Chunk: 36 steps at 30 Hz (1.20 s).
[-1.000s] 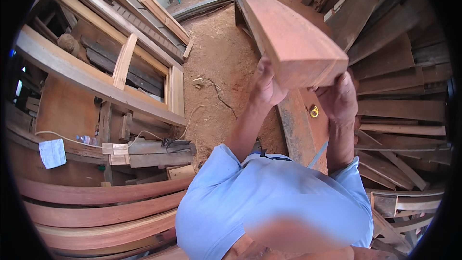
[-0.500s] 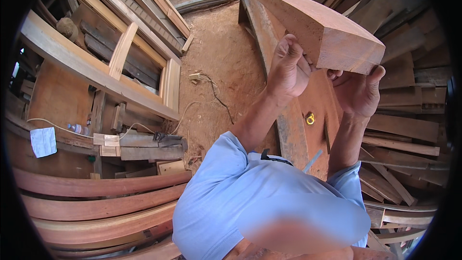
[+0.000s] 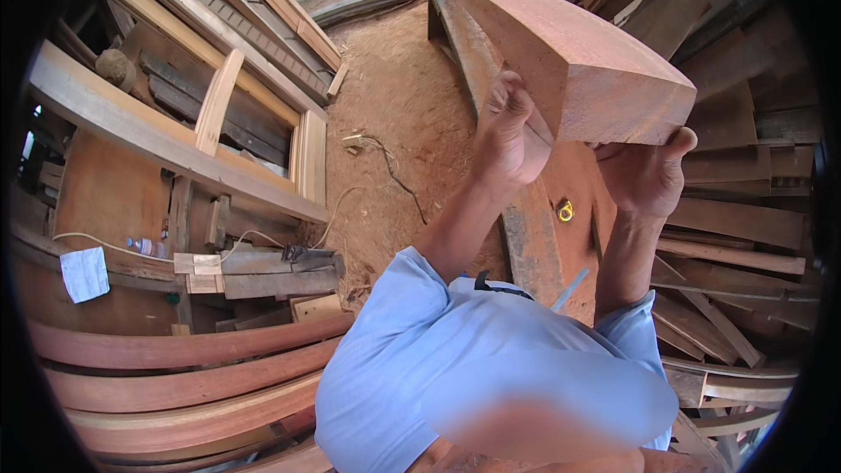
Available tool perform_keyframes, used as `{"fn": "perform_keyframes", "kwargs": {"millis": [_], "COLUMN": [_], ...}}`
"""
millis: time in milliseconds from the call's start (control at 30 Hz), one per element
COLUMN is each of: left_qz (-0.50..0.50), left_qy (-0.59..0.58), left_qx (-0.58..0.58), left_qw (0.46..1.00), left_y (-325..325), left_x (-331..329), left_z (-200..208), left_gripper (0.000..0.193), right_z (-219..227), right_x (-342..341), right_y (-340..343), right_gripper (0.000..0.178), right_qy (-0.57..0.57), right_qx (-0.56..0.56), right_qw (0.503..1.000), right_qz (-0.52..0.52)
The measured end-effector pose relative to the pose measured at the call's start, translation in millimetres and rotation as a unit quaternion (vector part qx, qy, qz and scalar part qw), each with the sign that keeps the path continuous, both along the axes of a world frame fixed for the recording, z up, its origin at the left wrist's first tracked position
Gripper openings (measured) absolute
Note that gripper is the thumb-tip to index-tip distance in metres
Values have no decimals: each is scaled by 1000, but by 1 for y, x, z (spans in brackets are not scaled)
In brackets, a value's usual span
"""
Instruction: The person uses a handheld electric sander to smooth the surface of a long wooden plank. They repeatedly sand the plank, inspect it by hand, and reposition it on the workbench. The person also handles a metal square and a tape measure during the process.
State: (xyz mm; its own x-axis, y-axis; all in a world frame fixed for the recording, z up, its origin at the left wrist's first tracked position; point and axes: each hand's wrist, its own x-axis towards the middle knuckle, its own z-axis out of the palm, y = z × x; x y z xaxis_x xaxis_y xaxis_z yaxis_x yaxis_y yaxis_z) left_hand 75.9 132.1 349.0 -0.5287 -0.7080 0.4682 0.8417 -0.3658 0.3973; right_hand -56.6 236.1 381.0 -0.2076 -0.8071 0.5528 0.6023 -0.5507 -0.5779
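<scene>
Beam end swung further right and nearer since earlier frame, now upper right, left hand gripping its side, right hand cupped under the end bearing weight.

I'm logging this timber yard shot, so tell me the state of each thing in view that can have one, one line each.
Thick reddish wooden beam: lifted, near end raised, held by both hands.
Left hand: gripping the beam's left side.
Right hand: cupped under the beam's end.
Yellow tape measure: lying on a plank below.
Pale wooden frame: lying tilted on stacked timber.
Clear plastic bottle: lying on its side.
Curved reddish planks: stacked.
</scene>
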Motion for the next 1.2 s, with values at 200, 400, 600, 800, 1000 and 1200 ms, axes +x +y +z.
{"fn": "perform_keyframes", "kwargs": {"millis": [200,400,600,800,1000,1200], "left_qz": [-9,-15,10,94,92,75], "left_qy": [34,43,17,-70,-62,-27], "left_qx": [3,-3,-17,10,-13,-8], "left_qw": [999,999,1000,993,994,997], "left_y": [-6,-5,-2,-5,2,5], "left_x": [2,7,23,32,35,35], "left_z": [-12,-5,-2,10,17,14], "left_gripper": [64,47,63,89,83,76], "right_z": [0,0,17,14,0,4], "right_x": [6,7,25,35,26,26], "right_y": [-1,-1,2,-10,-14,-10], "right_gripper": [76,80,92,87,110,109], "right_qy": [15,17,102,133,140,139], "right_qx": [-1,1,72,81,87,96], "right_qw": [1000,1000,990,985,986,986], "right_qz": [-24,-22,-68,-73,-10,-3]}}
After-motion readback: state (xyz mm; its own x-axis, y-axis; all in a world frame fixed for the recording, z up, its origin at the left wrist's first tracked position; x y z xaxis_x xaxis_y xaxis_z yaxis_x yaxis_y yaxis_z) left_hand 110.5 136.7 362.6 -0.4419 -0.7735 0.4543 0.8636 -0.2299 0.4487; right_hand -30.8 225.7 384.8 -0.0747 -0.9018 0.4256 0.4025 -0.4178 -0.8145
